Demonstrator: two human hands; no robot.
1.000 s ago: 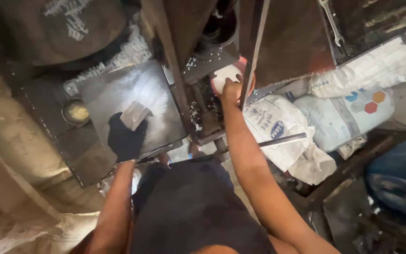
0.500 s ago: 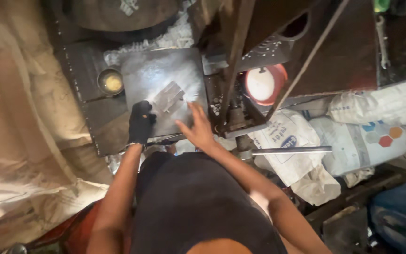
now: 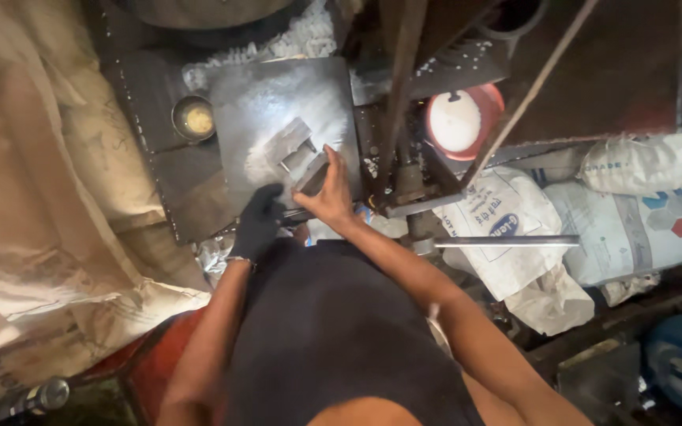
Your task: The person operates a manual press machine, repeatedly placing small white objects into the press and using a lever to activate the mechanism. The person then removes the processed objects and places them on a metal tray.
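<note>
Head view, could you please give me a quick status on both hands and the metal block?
Left hand gloved, resting at near edge of metal plate. Right hand bare, fingers on metal block. Block sits on plate; small cup to the left, apart.

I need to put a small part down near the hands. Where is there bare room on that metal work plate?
The metal plate is bare along its left side, between the small round cup and the grey metal blocks. Its near right corner is crowded: the gloved left hand and bare right hand meet there beside the blocks.
</note>
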